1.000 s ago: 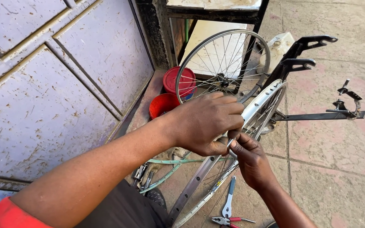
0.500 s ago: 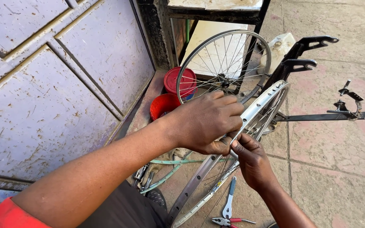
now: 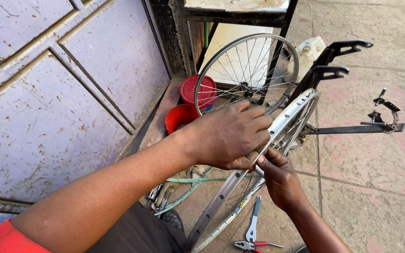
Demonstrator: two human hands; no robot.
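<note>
A bare silver bicycle rim (image 3: 290,115) with spokes stands on edge in front of me, held in a black truing stand (image 3: 330,72). My left hand (image 3: 230,136) is closed over the top of the rim's near part. Just below it, my right hand (image 3: 280,175) pinches a thin spoke against the rim's inner side. A second spoked wheel (image 3: 247,75) stands upright behind, leaning by a table leg.
A purple metal door (image 3: 57,93) fills the left. Two red round containers (image 3: 198,91) sit by the door's foot. Red-handled pliers (image 3: 254,244) and a blue-handled tool (image 3: 254,220) lie on the paved ground, with green rim tape (image 3: 188,187) and small tools nearby.
My hands and the rim stay in nearly the same place; only the fingers of my right hand shift slightly on the spoke.
</note>
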